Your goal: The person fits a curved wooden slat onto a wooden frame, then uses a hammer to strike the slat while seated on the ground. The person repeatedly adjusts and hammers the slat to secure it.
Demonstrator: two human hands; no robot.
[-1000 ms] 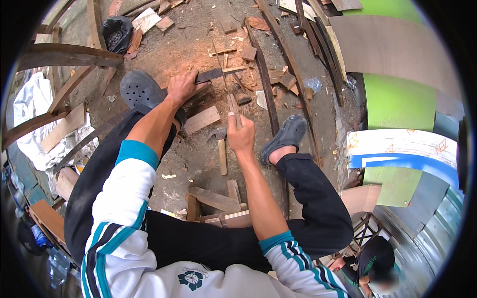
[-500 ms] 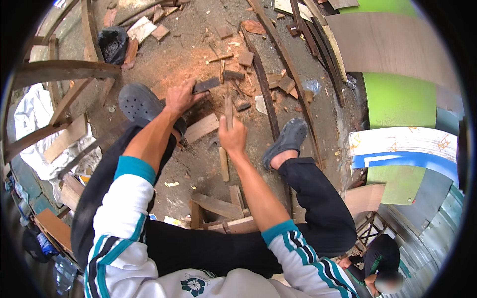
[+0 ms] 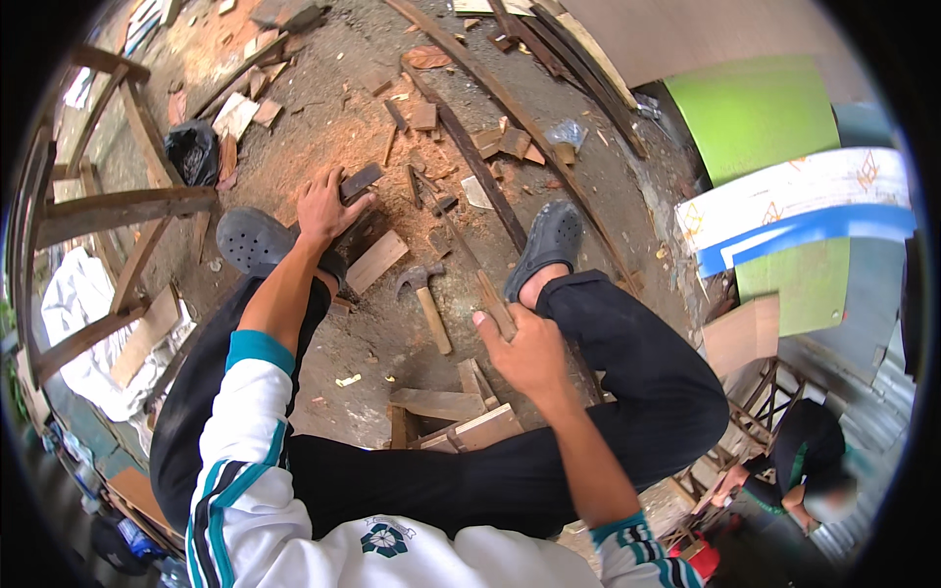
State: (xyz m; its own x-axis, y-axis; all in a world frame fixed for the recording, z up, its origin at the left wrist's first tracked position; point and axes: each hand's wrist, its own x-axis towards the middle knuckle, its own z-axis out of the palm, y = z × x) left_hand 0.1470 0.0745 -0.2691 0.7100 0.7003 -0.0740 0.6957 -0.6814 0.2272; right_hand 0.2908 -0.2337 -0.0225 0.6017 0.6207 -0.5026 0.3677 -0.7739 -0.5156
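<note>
My left hand (image 3: 328, 208) grips a small dark wood block (image 3: 363, 180) between thumb and fingers, over a thicker dark piece of timber (image 3: 361, 231) by my left shoe. My right hand (image 3: 529, 355) is closed around the wooden handle of a long, narrow-bladed tool (image 3: 497, 302). Its thin blade points up and left toward the scraps; its exact kind is unclear. Between my legs a claw hammer (image 3: 428, 309) with a pale wooden handle lies on the ground. Beside the thicker timber sits a light brown board offcut (image 3: 377, 262).
Reddish sawdust and wood scraps (image 3: 515, 143) litter the ground ahead. Long dark strips (image 3: 549, 93) lie beyond my right shoe. A wooden frame (image 3: 127, 211) stands left, near a black bag (image 3: 191, 152). Green panels (image 3: 755, 118) are at right. Another person (image 3: 799, 461) crouches at lower right.
My right hand has moved down and right with the bladed tool, away from the block. The left hand still holds the block. The view has shifted, and the hammer shows more fully.
</note>
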